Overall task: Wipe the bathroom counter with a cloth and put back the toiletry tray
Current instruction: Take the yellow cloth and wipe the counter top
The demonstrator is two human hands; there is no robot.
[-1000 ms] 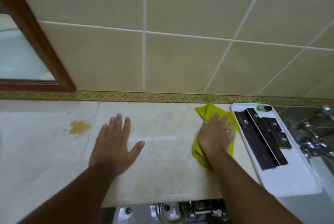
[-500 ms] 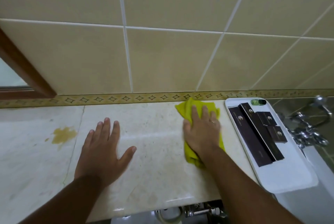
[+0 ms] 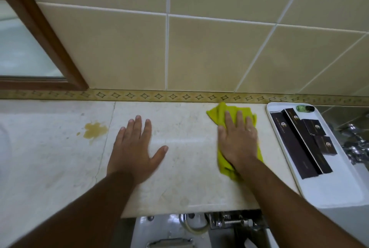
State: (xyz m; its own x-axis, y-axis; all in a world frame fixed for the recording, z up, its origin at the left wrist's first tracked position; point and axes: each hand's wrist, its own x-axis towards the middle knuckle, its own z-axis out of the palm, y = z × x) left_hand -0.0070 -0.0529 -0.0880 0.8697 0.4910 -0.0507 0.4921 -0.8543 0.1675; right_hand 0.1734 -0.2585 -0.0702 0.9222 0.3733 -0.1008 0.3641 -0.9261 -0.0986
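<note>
A brown wooden mirror frame (image 3: 50,35) hangs at the far left on the beige tiled wall (image 3: 209,51). Below it the pale marble tabletop (image 3: 179,177) carries a yellowish-brown stain (image 3: 94,130), which lies well left of the yellow cloth. Between stain and cloth the left hand (image 3: 135,153) rests palm down on the stone, its fingers (image 3: 137,127) straight and close together, the thumb splayed out toward the cloth. The crumpled yellow microfibre cloth (image 3: 216,114) lies near the patterned border strip (image 3: 159,95) at the wall's foot, and the right hand (image 3: 237,143) presses flat on it, fingers (image 3: 229,121) laid out straight and slightly apart, a ring on one. Just right of the cloth sits the white rectangular toiletry tray (image 3: 329,191), overhanging the tabletop's right end, holding dark brown boxes (image 3: 299,147) and a small green bottle (image 3: 304,108) at its far edge. Right of the tray are chrome taps (image 3: 355,145).
</note>
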